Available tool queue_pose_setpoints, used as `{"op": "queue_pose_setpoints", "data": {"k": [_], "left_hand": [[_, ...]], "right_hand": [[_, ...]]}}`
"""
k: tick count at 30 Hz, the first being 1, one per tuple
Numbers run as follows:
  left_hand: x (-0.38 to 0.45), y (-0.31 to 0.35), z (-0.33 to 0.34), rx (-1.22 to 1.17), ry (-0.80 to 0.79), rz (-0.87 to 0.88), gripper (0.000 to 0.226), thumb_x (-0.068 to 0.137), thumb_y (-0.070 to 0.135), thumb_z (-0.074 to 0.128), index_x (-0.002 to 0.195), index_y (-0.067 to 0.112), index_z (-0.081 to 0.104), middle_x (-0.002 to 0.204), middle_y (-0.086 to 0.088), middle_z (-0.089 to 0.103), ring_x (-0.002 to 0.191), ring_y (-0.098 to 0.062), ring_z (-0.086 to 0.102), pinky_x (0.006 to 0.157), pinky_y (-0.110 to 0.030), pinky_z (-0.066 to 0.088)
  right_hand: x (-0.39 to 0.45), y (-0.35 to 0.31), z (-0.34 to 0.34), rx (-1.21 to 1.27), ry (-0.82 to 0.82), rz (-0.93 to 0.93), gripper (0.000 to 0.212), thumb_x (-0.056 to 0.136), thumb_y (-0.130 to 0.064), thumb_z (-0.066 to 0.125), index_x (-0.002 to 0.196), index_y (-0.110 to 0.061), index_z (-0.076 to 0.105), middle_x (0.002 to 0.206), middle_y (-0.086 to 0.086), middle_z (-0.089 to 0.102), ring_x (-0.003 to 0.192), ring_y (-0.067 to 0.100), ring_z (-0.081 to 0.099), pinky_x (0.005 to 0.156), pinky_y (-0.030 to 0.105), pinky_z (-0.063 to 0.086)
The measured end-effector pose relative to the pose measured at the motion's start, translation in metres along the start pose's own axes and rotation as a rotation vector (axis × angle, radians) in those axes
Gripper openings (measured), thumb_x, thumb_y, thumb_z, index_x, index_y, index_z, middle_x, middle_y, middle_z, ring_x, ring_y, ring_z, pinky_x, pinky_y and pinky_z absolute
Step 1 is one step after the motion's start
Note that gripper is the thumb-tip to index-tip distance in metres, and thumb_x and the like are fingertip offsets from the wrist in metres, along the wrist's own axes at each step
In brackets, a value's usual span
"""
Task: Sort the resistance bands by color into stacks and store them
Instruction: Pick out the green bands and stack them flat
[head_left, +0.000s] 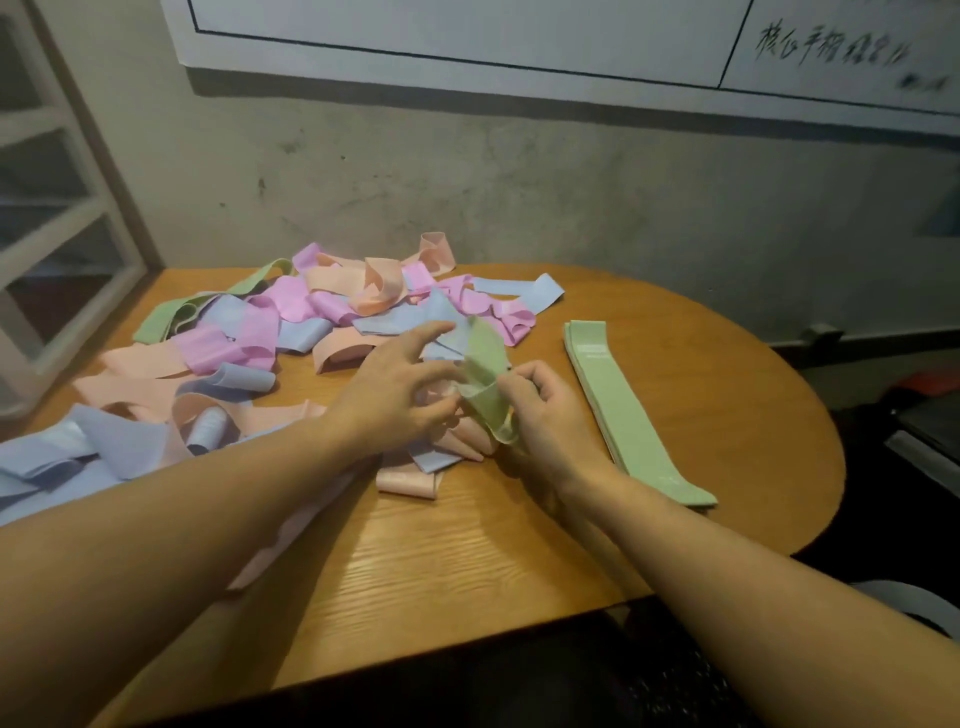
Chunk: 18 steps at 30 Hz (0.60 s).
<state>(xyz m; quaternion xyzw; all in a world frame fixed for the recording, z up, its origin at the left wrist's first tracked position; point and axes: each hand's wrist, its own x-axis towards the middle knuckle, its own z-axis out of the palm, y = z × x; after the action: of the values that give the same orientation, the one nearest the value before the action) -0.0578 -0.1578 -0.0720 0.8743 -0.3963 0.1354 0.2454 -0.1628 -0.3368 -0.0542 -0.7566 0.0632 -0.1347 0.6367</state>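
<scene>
A loose pile of resistance bands (311, 322) in pink, peach, blue and green covers the left and middle of the wooden table (467, 561). A crumpled green band (485, 374) is lifted just above the pile's right edge. My right hand (540, 410) pinches its lower right part. My left hand (400, 389) holds its left side with thumb and curled fingers, the forefinger stretched out. A flat stack of green bands (623, 410) lies to the right of my hands, running front to back.
A grey wall (571, 197) stands right behind the table, with a whiteboard (467, 31) above. A white shelf frame (57, 218) rises at the left. The table's rounded right edge drops off toward dark objects on the floor (914, 415).
</scene>
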Motion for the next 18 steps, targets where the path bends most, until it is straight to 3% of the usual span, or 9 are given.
{"op": "queue_pose_setpoints", "data": {"k": [3,5,7,9,12,15,18], "left_hand": [[-0.004,0.001,-0.001,0.024,-0.087,0.023,0.031,0.095,0.056,0.051,0.106,0.035,0.071,0.156,0.008,0.042,0.151,-0.015,0.024,0.121,-0.05,0.023],[-0.005,0.005,0.0,-0.012,-0.104,0.022,0.033,0.098,0.051,0.05,0.11,0.027,0.07,0.149,0.01,0.051,0.148,-0.01,0.028,0.123,-0.045,0.02],[-0.008,0.012,-0.001,-0.088,-0.095,-0.013,0.026,0.102,0.037,0.053,0.117,0.022,0.068,0.135,0.006,0.062,0.136,-0.006,0.04,0.119,-0.035,0.024],[-0.013,0.018,-0.001,-0.165,-0.08,-0.059,0.02,0.103,0.033,0.052,0.114,0.022,0.065,0.114,0.004,0.066,0.111,-0.005,0.05,0.108,-0.032,0.035],[-0.019,0.023,-0.001,-0.277,-0.045,-0.087,0.017,0.099,0.043,0.052,0.107,0.029,0.06,0.104,0.01,0.064,0.1,-0.006,0.059,0.09,-0.037,0.052],[-0.023,0.026,-0.005,-0.408,-0.022,-0.092,0.025,0.092,0.048,0.053,0.101,0.026,0.062,0.095,0.011,0.066,0.094,-0.013,0.063,0.082,-0.037,0.055],[-0.028,0.03,-0.005,-0.507,0.012,-0.058,0.02,0.091,0.037,0.057,0.095,0.019,0.064,0.088,0.005,0.066,0.087,-0.019,0.063,0.079,-0.034,0.053]], "right_hand": [[0.0,0.011,-0.005,-0.09,0.073,-0.045,0.026,0.1,-0.033,0.06,0.079,-0.017,0.059,0.069,-0.012,0.057,0.063,0.001,0.05,0.06,0.02,0.04],[0.0,0.02,-0.007,-0.174,0.088,-0.089,0.032,0.099,-0.035,0.061,0.071,-0.019,0.054,0.079,-0.003,0.054,0.069,0.005,0.048,0.064,0.022,0.039],[0.002,0.028,-0.007,-0.249,0.12,-0.122,0.035,0.097,-0.034,0.063,0.067,-0.021,0.051,0.085,0.0,0.052,0.074,0.006,0.048,0.07,0.023,0.038],[0.006,0.035,-0.004,-0.286,0.16,-0.141,0.029,0.094,-0.03,0.068,0.069,-0.023,0.054,0.089,-0.001,0.055,0.079,0.005,0.052,0.076,0.026,0.042],[0.011,0.041,-0.002,-0.236,0.143,-0.069,0.011,0.088,-0.025,0.07,0.092,-0.025,0.06,0.097,-0.007,0.063,0.087,0.01,0.06,0.081,0.037,0.053],[0.016,0.041,-0.002,-0.217,0.093,-0.065,0.035,0.085,-0.022,0.069,0.115,-0.032,0.056,0.109,-0.013,0.061,0.094,0.011,0.06,0.089,0.041,0.054],[0.022,0.039,0.001,-0.39,0.051,-0.164,0.053,0.084,-0.028,0.064,0.136,-0.034,0.053,0.127,-0.011,0.058,0.112,0.015,0.054,0.101,0.043,0.047]]}}
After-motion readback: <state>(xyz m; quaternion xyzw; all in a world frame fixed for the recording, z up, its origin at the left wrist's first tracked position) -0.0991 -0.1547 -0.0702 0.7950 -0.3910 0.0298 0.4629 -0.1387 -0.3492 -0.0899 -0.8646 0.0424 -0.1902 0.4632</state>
